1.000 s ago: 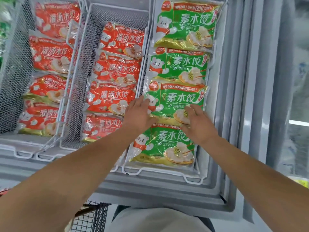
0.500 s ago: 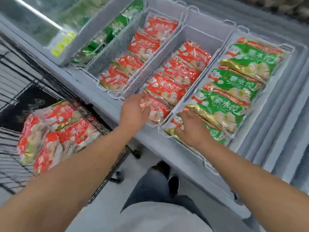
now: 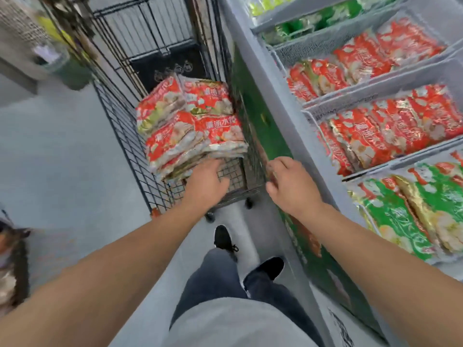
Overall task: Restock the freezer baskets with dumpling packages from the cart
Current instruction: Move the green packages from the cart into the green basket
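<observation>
A stack of red dumpling packages [image 3: 193, 126] lies in the black wire cart [image 3: 120, 121] left of the freezer. My left hand [image 3: 206, 182] reaches into the cart, its fingers at the near edge of the stack's lower packages; whether it grips one is unclear. My right hand [image 3: 288, 184] hovers with loosely curled fingers beside the cart's near right corner, holding nothing. On the right, the freezer baskets [image 3: 360, 96] hold rows of red packages [image 3: 390, 126], and the nearest basket holds green packages [image 3: 411, 211].
The freezer's grey rim [image 3: 273, 116] and green front panel [image 3: 253, 108] run between cart and baskets. Grey floor [image 3: 62, 159] lies left of the cart. My legs and black shoes [image 3: 225, 239] stand below. A blurred dark object [image 3: 12, 259] sits at the far left.
Both hands left the green packages in the freezer basket. My view swung left to the cart, and my left hand reached the stack of red packages there.
</observation>
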`<state>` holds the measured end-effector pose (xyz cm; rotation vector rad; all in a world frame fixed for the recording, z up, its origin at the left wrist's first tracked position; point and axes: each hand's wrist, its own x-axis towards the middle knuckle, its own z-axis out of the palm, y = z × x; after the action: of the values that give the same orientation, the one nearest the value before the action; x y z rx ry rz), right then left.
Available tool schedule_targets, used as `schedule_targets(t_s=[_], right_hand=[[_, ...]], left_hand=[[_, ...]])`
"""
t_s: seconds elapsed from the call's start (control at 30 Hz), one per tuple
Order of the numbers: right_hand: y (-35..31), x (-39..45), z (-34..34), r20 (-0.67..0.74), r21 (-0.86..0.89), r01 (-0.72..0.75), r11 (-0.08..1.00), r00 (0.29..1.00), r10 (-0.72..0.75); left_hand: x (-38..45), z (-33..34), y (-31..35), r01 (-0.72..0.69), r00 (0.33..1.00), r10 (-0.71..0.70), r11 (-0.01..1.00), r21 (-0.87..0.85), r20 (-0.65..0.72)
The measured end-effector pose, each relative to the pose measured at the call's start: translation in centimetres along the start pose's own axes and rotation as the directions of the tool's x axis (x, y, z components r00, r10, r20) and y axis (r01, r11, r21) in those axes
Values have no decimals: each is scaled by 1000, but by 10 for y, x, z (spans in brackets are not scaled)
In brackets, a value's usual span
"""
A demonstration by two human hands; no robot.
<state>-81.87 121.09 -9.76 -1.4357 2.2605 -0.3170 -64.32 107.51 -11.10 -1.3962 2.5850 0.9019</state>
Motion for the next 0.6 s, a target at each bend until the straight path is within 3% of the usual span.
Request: schedule_targets(t_s=[0.07, 0.27, 0.43, 0.6], right_hand=[[-19, 16, 20, 63, -29, 34, 999, 997, -32], [-48, 42, 89, 287, -99, 88, 991, 956, -56], [-49, 51, 123, 393, -226, 157, 961, 918, -57], [-49, 66, 137, 406, -287, 152, 946, 914, -24]], left_hand=[[-4, 2, -32, 41, 999, -41, 999, -3, 18], [-29, 42, -105, 150, 955, -160, 987, 59, 248], [-22, 61, -132, 123, 953, -146, 987, 101, 267], [-13, 65, -143, 25, 952, -82, 981, 193, 296]])
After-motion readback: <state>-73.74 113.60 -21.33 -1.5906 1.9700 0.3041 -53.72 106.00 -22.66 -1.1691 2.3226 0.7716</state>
